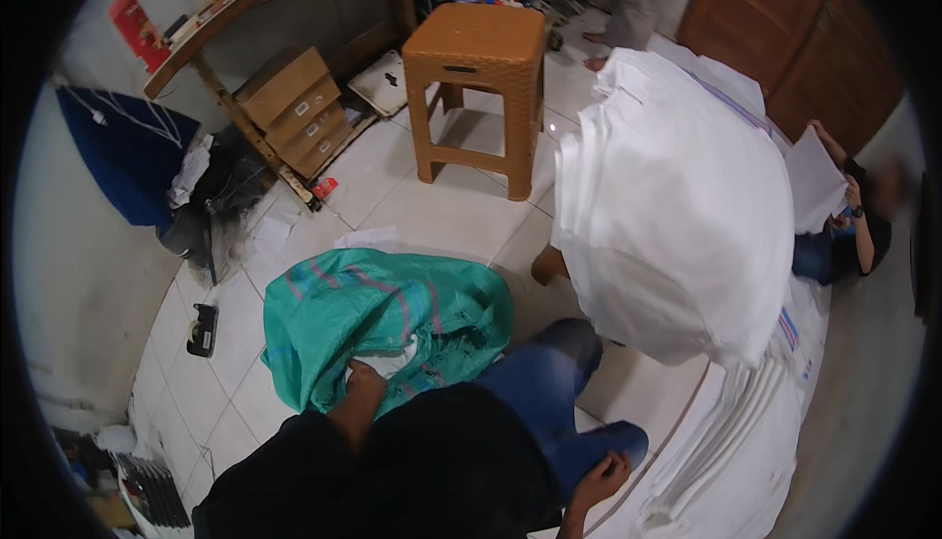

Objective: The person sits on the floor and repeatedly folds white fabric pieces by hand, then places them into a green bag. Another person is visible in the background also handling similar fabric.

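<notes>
My left hand (366, 384) is at the opening of a green woven plastic sack (441, 289), against white material (390, 362) inside it; the fingers are partly hidden, so its hold is unclear. My right hand (603, 476) rests by the knee of my blue jeans, fingers bent, with no object visible in it. To the right of my legs rises a large pile of white sheets or sacks (677, 208). Below it lies another layered white stack (721, 443), close to my right hand.
An orange-brown plastic stool (475, 35) stands ahead. Cardboard boxes (294, 105) sit beneath a wooden table (243, 6). A black tape dispenser (202, 331) lies on the tiles at left. A seated person (857, 223) holds a white sheet at right; another person (633, 9) stands behind.
</notes>
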{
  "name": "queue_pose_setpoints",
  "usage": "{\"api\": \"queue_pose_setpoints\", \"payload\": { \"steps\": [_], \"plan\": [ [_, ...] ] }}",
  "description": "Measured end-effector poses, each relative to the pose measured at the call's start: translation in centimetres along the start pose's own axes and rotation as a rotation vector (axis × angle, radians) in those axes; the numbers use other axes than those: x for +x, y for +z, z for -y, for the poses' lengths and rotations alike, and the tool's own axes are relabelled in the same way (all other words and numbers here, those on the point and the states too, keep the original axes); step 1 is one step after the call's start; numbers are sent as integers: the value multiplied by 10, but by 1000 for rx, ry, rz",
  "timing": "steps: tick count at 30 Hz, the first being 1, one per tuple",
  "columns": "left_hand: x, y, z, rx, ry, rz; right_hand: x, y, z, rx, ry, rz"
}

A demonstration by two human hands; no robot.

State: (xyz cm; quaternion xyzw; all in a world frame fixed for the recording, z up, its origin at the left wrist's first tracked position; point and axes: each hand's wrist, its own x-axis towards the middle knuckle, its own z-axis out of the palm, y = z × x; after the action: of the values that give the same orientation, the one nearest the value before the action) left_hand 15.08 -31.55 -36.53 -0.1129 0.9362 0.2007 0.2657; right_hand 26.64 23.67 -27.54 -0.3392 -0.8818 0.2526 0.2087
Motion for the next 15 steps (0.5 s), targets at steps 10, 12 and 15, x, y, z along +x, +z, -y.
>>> {"api": "queue_pose_setpoints", "payload": {
  "steps": [10, 12, 15],
  "plan": [
    [2, -38, -4, -918, -519, -352, 11, -6, -1, -50, 1, 140],
    [-10, -62, 20, -1164, -707, -470, 16, -5, -8, -34, 22, 153],
    [-33, -82, 65, -1371, -948, -553, 24, 0, -20, -3, 31, 174]
  ]
}}
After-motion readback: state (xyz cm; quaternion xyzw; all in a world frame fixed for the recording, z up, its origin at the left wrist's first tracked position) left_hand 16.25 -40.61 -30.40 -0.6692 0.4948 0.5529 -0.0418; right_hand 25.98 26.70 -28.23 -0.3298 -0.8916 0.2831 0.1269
